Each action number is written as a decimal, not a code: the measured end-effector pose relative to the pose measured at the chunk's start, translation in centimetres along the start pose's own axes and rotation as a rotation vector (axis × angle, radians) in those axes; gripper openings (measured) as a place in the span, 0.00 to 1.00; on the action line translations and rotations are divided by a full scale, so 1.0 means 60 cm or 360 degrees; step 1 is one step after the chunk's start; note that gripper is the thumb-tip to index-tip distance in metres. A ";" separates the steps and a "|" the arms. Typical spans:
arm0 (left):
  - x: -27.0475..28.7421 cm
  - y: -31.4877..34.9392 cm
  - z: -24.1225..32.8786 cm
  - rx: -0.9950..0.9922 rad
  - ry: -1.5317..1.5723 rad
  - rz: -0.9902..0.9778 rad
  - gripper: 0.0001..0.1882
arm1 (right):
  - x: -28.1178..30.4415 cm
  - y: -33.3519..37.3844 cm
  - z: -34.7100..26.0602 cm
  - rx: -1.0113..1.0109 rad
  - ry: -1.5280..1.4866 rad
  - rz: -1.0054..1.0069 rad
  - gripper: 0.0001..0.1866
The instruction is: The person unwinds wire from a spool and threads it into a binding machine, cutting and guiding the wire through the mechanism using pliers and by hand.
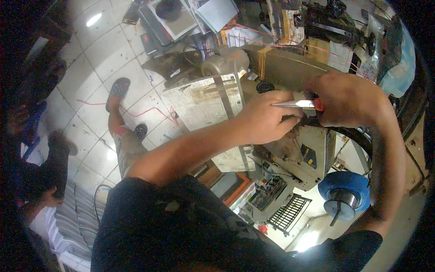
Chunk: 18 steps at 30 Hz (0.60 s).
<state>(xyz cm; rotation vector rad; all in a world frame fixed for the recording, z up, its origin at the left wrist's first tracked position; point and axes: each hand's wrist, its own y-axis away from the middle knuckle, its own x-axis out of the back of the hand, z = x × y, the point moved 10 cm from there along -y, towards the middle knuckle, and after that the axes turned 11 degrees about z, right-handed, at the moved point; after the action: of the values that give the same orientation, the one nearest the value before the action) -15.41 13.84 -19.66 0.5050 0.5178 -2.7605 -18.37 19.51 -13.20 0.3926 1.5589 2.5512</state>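
My right hand (351,99) is closed around the red handle of a pointed metal tool (299,104), which looks like long-nose pliers. Its shiny tapered nose points left and reaches over my left hand (267,117). The fingers of my left hand are bent in at a dark metal part of the machine (294,149); what lies between them is hidden or too small to name. Both hands are close together above this machine. A light metal plate (199,106) stands under my left forearm, with a grey motor (225,61) behind it.
A blue spool (337,192) of wire sits below my right forearm. Papers and folders (176,20) are stacked at the back, with thin red wires stretched nearby. Two other people are at the left, a slippered foot (118,90) on the tiled floor (86,90). A black grille (290,213) lies below.
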 end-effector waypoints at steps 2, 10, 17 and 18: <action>0.010 0.007 -0.001 -0.0074 0.0123 0.0106 0.09 | -0.002 -0.004 -0.002 0.0004 -0.0042 -0.0023 0.15; -0.005 0.046 -0.062 0.0437 0.0646 0.0221 0.11 | 0.005 -0.004 -0.029 0.0144 -0.0184 0.0135 0.14; 0.004 0.036 -0.049 0.0121 0.0552 0.0360 0.10 | -0.010 -0.012 -0.040 0.0144 -0.0198 0.0207 0.16; 0.003 0.036 -0.052 0.0129 0.0548 0.0366 0.10 | -0.008 -0.013 -0.043 0.0182 -0.0211 0.0256 0.16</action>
<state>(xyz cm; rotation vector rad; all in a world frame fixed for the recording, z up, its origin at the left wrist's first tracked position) -13.93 13.10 -23.11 1.0032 0.3934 -2.4918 -18.68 17.56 -15.08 0.7124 1.6919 2.4960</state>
